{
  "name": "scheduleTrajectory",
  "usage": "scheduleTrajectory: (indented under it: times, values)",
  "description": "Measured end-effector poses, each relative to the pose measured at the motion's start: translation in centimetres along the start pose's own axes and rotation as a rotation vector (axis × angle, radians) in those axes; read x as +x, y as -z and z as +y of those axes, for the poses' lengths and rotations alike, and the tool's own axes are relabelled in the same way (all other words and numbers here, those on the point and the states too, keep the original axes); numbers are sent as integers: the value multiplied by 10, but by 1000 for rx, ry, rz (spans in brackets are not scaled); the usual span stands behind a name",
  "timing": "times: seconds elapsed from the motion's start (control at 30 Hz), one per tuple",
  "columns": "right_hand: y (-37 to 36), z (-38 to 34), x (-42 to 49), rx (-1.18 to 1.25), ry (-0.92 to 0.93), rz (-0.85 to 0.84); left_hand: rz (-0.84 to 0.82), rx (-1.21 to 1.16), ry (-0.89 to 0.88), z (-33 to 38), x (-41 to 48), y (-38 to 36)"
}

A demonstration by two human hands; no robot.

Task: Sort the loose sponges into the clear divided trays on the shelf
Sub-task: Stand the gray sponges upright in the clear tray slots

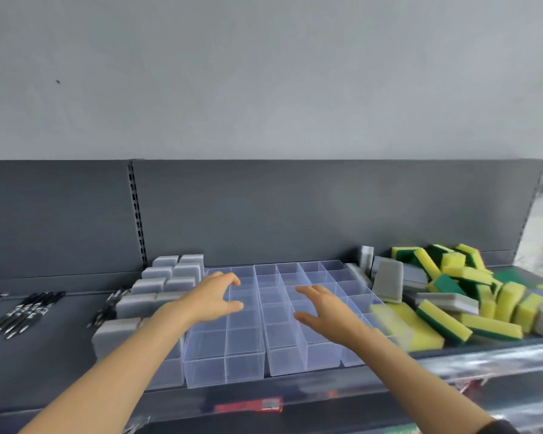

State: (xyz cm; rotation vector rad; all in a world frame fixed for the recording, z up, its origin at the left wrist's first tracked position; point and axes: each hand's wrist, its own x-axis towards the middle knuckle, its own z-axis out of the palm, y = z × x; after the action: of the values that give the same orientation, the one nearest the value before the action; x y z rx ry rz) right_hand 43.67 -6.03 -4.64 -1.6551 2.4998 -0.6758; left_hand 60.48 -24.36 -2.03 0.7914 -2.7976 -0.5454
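Note:
Clear divided trays (265, 368) stand side by side in the middle of the dark shelf, their compartments bare. My left hand (212, 297) hovers over the left tray with fingers loosely curved, holding nothing. My right hand (322, 311) hovers over the middle tray, fingers spread and empty. Grey sponges (157, 285) stand in rows in a tray at the left. A loose heap of yellow-green sponges (470, 296) mixed with grey sponges (387, 278) lies at the right.
Several black pens (22, 311) lie on the shelf at far left. A slotted upright (137, 214) divides the shelf's dark back panel. A red price label (248, 406) sits on the shelf's front rail.

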Motion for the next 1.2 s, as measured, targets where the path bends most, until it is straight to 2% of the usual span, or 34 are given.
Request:
scheduleTrajectory:
  times: [0.3, 0.7, 1.2]
  values:
    - [44, 78, -43, -109, -134, 45, -78, 133, -3, 62, 40, -38]
    - [85, 151, -76, -146, -273, 137, -101, 101, -91, 133, 84, -74]
    - [121, 221, -72, -152, -422, 248, -143, 34, -321, 201, 183, -106]
